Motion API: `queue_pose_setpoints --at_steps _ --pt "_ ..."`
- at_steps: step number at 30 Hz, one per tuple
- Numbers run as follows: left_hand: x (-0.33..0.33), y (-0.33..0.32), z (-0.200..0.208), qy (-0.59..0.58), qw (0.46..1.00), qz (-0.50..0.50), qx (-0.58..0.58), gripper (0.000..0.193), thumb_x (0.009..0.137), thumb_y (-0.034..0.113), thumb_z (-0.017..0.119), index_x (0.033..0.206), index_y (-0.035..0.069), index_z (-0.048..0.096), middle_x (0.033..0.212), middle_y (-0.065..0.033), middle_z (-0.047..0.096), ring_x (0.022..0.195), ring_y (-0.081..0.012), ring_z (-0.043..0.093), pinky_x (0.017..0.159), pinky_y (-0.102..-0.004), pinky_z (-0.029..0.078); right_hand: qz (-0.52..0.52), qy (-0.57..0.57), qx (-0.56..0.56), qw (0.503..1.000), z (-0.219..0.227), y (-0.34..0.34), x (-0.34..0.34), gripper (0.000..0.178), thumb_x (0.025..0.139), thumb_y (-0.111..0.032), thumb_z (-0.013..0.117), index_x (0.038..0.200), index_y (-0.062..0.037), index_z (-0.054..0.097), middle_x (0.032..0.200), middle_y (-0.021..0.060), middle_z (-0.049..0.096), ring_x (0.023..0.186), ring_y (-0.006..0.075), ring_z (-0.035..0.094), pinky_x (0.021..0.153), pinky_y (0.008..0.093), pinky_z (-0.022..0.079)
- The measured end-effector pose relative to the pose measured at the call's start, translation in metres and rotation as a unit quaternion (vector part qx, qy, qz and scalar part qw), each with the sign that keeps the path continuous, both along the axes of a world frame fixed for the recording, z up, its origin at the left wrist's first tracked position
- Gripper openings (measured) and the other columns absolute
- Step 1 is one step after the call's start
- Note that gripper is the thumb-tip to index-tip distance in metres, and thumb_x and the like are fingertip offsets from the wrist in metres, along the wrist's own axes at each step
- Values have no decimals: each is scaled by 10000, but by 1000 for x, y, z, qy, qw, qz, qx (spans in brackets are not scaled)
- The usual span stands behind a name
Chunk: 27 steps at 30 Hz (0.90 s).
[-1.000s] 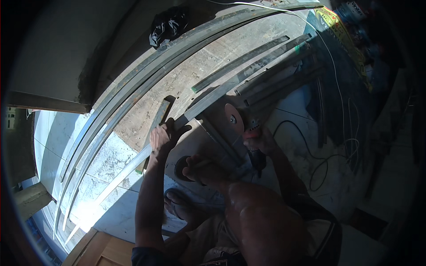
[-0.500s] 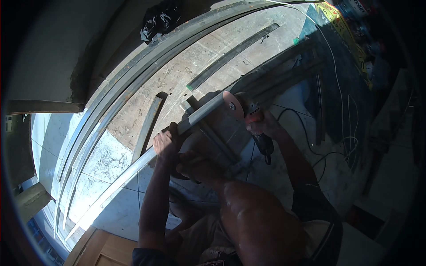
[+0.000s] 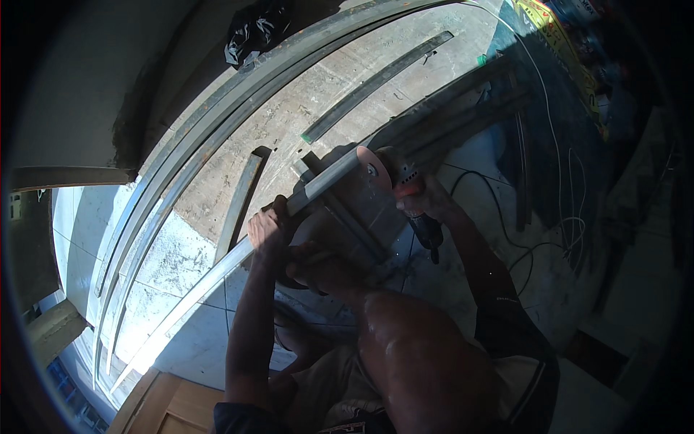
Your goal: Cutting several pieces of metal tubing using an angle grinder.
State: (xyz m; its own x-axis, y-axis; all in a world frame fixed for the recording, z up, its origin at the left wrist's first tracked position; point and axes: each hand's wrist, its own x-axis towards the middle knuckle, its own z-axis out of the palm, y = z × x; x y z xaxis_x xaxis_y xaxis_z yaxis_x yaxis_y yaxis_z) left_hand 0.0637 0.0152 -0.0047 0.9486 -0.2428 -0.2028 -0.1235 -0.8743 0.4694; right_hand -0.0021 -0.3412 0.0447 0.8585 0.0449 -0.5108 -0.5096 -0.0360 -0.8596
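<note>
A long, pale metal bar (image 3: 327,183) slants from the lower left up to the middle, propped across a dark metal crosspiece (image 3: 358,231). My left hand (image 3: 267,228) wraps over the bar, fingers closed round it. At its upper end, my right hand (image 3: 431,200) grips a red and black angle grinder (image 3: 426,233) by its body. The grinder's pinkish round disc (image 3: 371,168) meets the end of the bar; the exact contact point is hard to make out. My foot (image 3: 314,269) is beside the bar, just below my left hand.
Several long metal bars (image 3: 210,126) curve along the far left. Shorter dark pieces (image 3: 379,85) lie on the floor beyond. The grinder's black cord (image 3: 499,210) and a white cable (image 3: 553,137) trail at right. A wooden panel (image 3: 173,409) sits lower left, a black plastic bag (image 3: 256,32) at top.
The grinder and my right hand have shifted slightly left and up in the picture, while the whole view also moved a little. Both hands keep their hold.
</note>
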Motion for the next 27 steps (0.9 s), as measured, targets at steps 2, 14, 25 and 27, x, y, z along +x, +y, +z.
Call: queue_pose_setpoints --at_steps 2,14,25,27 --pt "2 -1 9 3 1000 -14 19 272 975 374 529 921 134 645 754 -170 683 740 -387 682 653 -506 501 0 -13 -7 1000 -1 -1 1 365 729 -56 793 1047 -42 614 816 19 626 696 116 608 620 288 494" --pt "-5 -6 3 8 998 -28 60 442 882 572 652 976 141 631 833 -109 719 760 -348 695 689 -472 520 2 -11 -42 999 -10 -5 6 404 722 -122 837 1060 -40 633 862 5 634 767 108 614 659 284 511" --pt "-17 -4 -18 -108 992 -25 61 460 876 584 664 962 142 571 817 -112 718 736 -380 693 661 -505 481 29 -13 -32 999 -4 -3 17 471 723 -191 844 1111 -28 633 984 39 666 906 120 644 794 306 532" --pt "-18 -6 -13 -38 998 -14 44 468 873 586 666 971 140 567 847 -111 721 781 -390 686 726 -515 473 26 -26 -45 998 -5 -3 16 496 725 -192 844 1137 -28 621 987 39 666 919 123 643 808 312 531"
